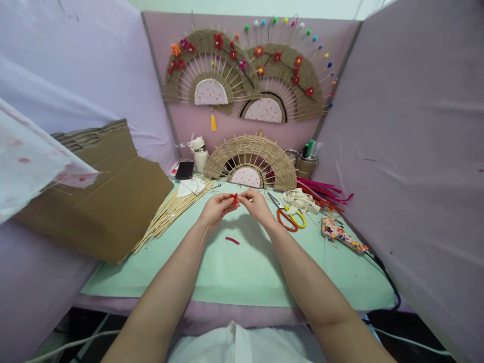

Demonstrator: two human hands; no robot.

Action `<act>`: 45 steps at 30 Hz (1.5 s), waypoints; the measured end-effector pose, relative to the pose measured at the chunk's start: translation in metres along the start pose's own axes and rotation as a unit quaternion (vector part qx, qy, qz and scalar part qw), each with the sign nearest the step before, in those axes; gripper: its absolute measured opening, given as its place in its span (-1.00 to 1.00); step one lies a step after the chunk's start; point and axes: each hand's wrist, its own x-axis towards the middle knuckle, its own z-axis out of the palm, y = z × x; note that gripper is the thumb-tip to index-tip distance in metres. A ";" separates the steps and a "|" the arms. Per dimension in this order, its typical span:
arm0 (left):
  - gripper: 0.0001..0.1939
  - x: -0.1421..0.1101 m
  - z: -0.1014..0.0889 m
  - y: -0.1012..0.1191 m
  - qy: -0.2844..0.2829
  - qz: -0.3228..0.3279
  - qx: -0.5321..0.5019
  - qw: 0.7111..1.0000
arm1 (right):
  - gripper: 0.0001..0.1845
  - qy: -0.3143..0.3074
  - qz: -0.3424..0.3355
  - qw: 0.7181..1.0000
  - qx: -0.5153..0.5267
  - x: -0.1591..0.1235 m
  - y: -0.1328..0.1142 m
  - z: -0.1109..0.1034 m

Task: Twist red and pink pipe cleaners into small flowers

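Above the middle of the green tabletop, my left hand (216, 207) pinches a small red pipe-cleaner flower (235, 198) between thumb and fingers. My right hand (254, 204) is closed against the flower's right side, its thumb and forefinger pinched at the edge; the fingertips partly cover it. On the table below both hands lies a short magenta piece of pipe cleaner (232, 241). Just behind the hands stands a half-round twine-wrapped fan (249, 146) with thin sticks and a dotted pink centre.
Scissors (289, 219) with red and yellow handles lie right, near a floral glue gun (344, 235) with a black cord. Behind are pipe cleaners (325, 191) and a pen holder (305, 166). Left are bamboo sticks (170, 214), cardboard (94, 196), a phone (185, 170) and a white bottle (200, 155).
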 end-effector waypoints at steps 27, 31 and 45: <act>-0.76 0.003 0.008 -0.012 0.143 0.013 0.033 0.989 | -0.87 0.004 -0.162 0.963 -0.214 -0.010 -0.006 0.013; -0.78 0.003 0.007 -0.012 0.141 0.015 0.032 0.989 | -0.89 0.003 -0.138 0.973 -0.187 -0.009 -0.003 0.013; -0.77 0.001 0.007 -0.008 0.121 -0.002 0.045 0.992 | -0.80 0.014 -0.093 0.990 -0.109 -0.006 0.003 0.009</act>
